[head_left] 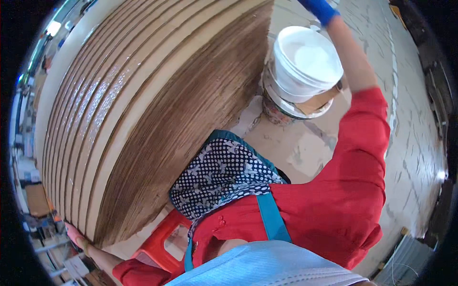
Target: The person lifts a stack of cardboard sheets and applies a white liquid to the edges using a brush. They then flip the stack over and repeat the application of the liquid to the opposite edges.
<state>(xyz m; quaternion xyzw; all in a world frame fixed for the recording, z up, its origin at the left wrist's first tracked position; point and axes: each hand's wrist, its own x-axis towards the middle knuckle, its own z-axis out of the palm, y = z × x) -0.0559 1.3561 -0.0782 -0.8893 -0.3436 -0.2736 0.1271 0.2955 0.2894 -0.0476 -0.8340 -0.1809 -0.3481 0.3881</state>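
Note:
A tall stack of large pale sheets (157,90) with dark, rough edges fills the left and middle of the view. At its lower left corner is my left hand (75,233), small and partly hidden at the sheets' edge; its fingers are not clear. My right hand (320,10), in a blue glove, reaches to the top edge of the view, beyond the white bucket (307,57), and its fingers are cut off by the frame. The white bucket sits on another bucket (279,112), with a piece of brown cardboard (319,101) between them.
A red plastic stool (162,240) is below the stack, by my left arm. Grey floor (367,157) with marks runs along the right side. A corrugated grey piece (405,260) lies at the lower right. Boxes (38,200) and other goods line the far left.

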